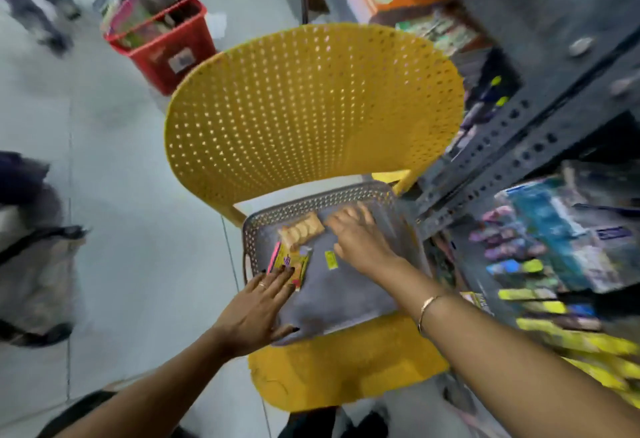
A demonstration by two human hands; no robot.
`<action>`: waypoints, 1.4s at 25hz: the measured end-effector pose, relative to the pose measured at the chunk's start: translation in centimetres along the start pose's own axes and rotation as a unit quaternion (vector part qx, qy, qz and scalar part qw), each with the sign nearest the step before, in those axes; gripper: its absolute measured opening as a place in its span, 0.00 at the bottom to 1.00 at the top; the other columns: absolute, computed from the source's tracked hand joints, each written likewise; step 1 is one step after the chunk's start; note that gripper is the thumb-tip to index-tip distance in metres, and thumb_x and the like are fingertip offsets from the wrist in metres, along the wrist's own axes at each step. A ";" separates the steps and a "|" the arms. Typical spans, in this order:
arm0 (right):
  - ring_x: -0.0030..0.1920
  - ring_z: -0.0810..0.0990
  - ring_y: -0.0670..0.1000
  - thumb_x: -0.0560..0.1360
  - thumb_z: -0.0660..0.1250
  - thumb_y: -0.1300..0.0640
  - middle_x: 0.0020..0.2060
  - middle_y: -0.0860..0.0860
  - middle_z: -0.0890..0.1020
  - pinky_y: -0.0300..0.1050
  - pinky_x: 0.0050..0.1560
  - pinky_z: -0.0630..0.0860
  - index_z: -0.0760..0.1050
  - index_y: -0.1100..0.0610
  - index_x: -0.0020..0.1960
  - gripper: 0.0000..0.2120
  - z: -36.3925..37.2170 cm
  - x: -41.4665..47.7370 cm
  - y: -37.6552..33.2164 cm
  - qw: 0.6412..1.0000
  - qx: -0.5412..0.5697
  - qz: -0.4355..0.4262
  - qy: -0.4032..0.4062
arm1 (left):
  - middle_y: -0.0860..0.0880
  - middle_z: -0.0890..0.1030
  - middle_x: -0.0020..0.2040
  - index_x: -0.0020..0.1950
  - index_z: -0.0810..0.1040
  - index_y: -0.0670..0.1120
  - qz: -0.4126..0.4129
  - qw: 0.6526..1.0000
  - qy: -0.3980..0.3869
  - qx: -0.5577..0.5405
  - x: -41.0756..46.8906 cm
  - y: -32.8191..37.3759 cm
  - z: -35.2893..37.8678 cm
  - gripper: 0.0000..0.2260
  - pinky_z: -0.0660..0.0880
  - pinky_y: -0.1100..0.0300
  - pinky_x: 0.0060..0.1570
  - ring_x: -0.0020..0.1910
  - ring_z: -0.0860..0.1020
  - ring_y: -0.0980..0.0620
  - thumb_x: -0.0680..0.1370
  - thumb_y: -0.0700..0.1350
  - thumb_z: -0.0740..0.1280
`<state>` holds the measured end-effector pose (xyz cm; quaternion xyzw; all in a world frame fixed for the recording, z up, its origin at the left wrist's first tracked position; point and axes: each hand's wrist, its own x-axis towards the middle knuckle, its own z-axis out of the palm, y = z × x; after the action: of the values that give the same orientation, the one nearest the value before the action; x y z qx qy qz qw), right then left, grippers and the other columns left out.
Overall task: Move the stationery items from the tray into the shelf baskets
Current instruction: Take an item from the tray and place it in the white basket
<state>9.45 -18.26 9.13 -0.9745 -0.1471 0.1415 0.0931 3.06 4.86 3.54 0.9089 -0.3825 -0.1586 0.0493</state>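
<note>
A grey perforated tray (346,302) lies on the seat of a yellow chair (311,108). In it are a tan packet (300,229) at the far side, a yellow and pink packet (292,264) at the left, and a small yellow item (330,259) in the middle. My left hand (258,309) lies flat on the tray's near left corner, fingers spread, its fingertips on the yellow and pink packet. My right hand (356,236) reaches into the tray's far right part, fingers curled down beside the tan packet; the blur hides whether it holds anything.
A grey metal shelf rack (519,146) stands at the right, packed with coloured stationery packs (554,257). A red basket (162,39) full of items sits on the floor at the back left. A person's legs (38,4) are at the top left, bags (34,264) at the left edge.
</note>
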 end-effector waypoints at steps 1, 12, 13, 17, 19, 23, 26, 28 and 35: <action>0.68 0.66 0.57 0.72 0.64 0.63 0.63 0.57 0.73 0.55 0.73 0.56 0.68 0.59 0.66 0.22 1.3 1.1 0.1 0.999 -0.010 -0.010 -0.036 | 0.40 0.71 0.67 0.64 0.74 0.41 0.004 1.000 -0.002 0.000 -0.2 -0.2 0.8 0.33 0.58 0.51 0.62 0.64 0.71 0.41 0.76 0.66 0.52; 0.65 0.69 0.59 0.73 0.67 0.57 0.63 0.58 0.73 0.53 0.62 0.68 0.65 0.60 0.66 0.23 10.6 10.0 -0.2 0.995 -0.037 -0.083 -0.051 | 0.40 0.69 0.69 0.62 0.75 0.42 0.046 0.999 -0.008 0.006 -0.8 -2.4 6.7 0.30 0.56 0.47 0.63 0.68 0.66 0.41 0.77 0.64 0.49; 0.64 0.69 0.59 0.73 0.67 0.55 0.62 0.58 0.73 0.53 0.61 0.68 0.66 0.60 0.65 0.23 10.8 10.0 -0.1 0.996 -0.035 -0.076 -0.045 | 0.39 0.69 0.69 0.61 0.75 0.42 0.047 0.999 -0.008 0.008 -0.8 -2.4 6.9 0.29 0.57 0.47 0.63 0.68 0.66 0.41 0.77 0.63 0.50; 0.64 0.68 0.58 0.71 0.70 0.52 0.63 0.57 0.73 0.52 0.60 0.69 0.67 0.58 0.65 0.26 10.4 9.2 0.9 0.998 -0.002 -0.038 -0.041 | 0.39 0.70 0.68 0.59 0.76 0.42 0.049 0.999 0.000 0.009 -0.8 -2.5 7.3 0.28 0.57 0.47 0.62 0.67 0.67 0.40 0.76 0.62 0.53; 0.64 0.68 0.58 0.71 0.70 0.49 0.63 0.57 0.72 0.53 0.60 0.69 0.66 0.58 0.66 0.28 9.6 8.5 1.5 0.999 0.007 -0.012 -0.047 | 0.38 0.71 0.67 0.58 0.77 0.42 0.048 0.999 0.002 0.015 -0.9 -2.5 7.2 0.28 0.58 0.47 0.62 0.67 0.68 0.40 0.76 0.62 0.53; 0.64 0.67 0.60 0.70 0.70 0.53 0.62 0.59 0.72 0.54 0.60 0.69 0.66 0.60 0.66 0.28 7.2 6.2 2.7 0.999 0.025 0.035 -0.031 | 0.39 0.71 0.67 0.59 0.77 0.42 0.043 0.999 -0.010 0.028 -0.8 -2.4 6.8 0.28 0.59 0.46 0.64 0.67 0.68 0.40 0.76 0.62 0.52; 0.63 0.68 0.61 0.68 0.69 0.60 0.60 0.60 0.73 0.55 0.58 0.71 0.69 0.60 0.65 0.26 4.1 4.0 3.2 0.998 0.031 0.044 0.014 | 0.39 0.72 0.67 0.62 0.75 0.43 0.043 0.998 -0.008 0.036 -0.9 -1.9 5.8 0.29 0.61 0.42 0.65 0.67 0.68 0.41 0.77 0.63 0.51; 0.63 0.68 0.60 0.68 0.69 0.60 0.59 0.60 0.73 0.55 0.58 0.71 0.68 0.59 0.65 0.26 1.1 2.6 3.1 0.997 0.035 0.057 0.038 | 0.39 0.73 0.65 0.62 0.75 0.43 0.042 0.998 0.002 0.048 -0.7 -1.3 4.4 0.28 0.63 0.43 0.65 0.65 0.70 0.41 0.76 0.63 0.53; 0.59 0.70 0.61 0.65 0.73 0.54 0.56 0.61 0.75 0.54 0.56 0.71 0.72 0.59 0.58 0.24 -15.1 -4.4 2.8 0.979 0.072 0.134 0.135 | 0.39 0.72 0.66 0.60 0.77 0.42 0.096 0.986 0.125 0.060 4.9 3.3 -7.4 0.31 0.68 0.41 0.60 0.64 0.71 0.42 0.77 0.65 0.49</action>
<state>10.72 -24.35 23.86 -0.9863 0.0089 0.0300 0.1619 6.50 -1.16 10.02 0.8818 -0.4679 -0.0147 0.0570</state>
